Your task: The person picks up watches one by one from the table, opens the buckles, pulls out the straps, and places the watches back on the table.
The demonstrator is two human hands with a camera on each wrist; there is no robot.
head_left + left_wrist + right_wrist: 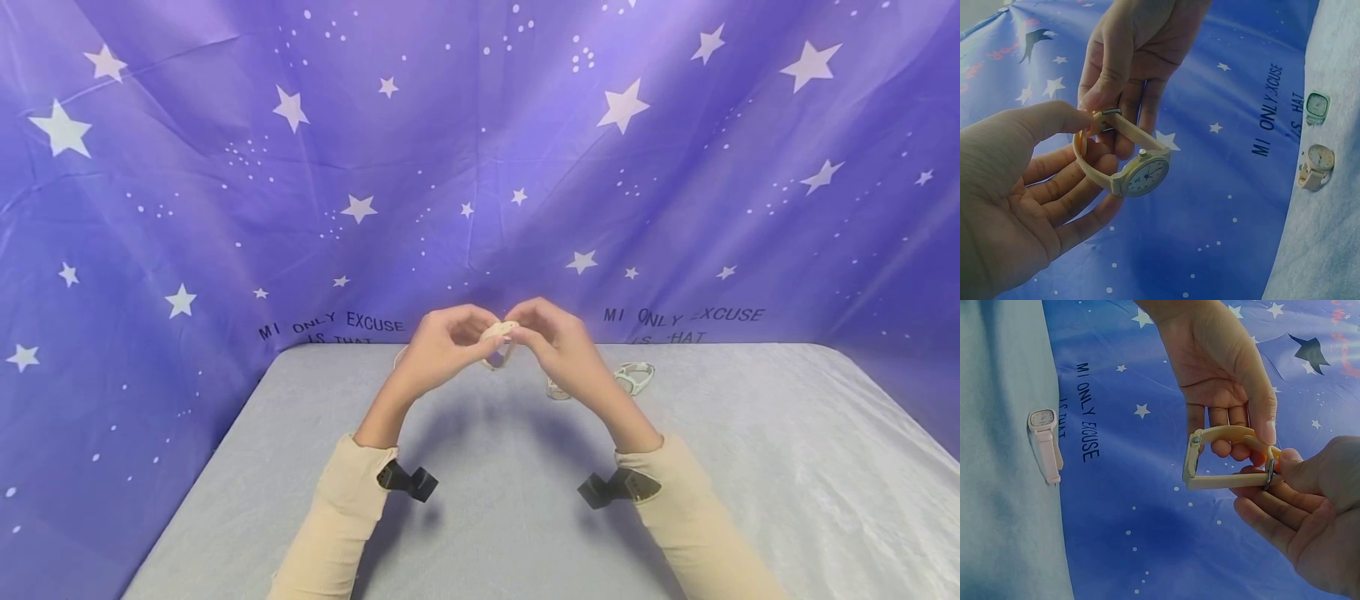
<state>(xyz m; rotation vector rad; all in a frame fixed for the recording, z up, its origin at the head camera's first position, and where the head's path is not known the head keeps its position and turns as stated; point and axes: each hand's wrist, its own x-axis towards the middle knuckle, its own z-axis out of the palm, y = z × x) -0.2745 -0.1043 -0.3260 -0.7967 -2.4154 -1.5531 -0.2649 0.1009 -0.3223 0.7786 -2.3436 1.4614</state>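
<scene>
A cream wristwatch (1146, 175) with a round white dial is held up above the table between both hands, its strap bent into a loop. My left hand (442, 342) pinches one part of the strap between thumb and fingers. Close by, my right hand (558, 342) pinches the strap beside the metal buckle (1270, 472). Both thumbs meet near this buckle, where strap parts overlap. In the left wrist view the dial hangs away from the fingers, its crown upward. Part of the strap is hidden by the fingertips.
A pale green watch (1317, 106) and a beige round-dial watch (1319, 157) lie on the grey cloth-covered table (495, 517), near its far edge to the right. A pink watch (1042, 419) lies at the left. A purple starry curtain (465, 150) hangs behind the table.
</scene>
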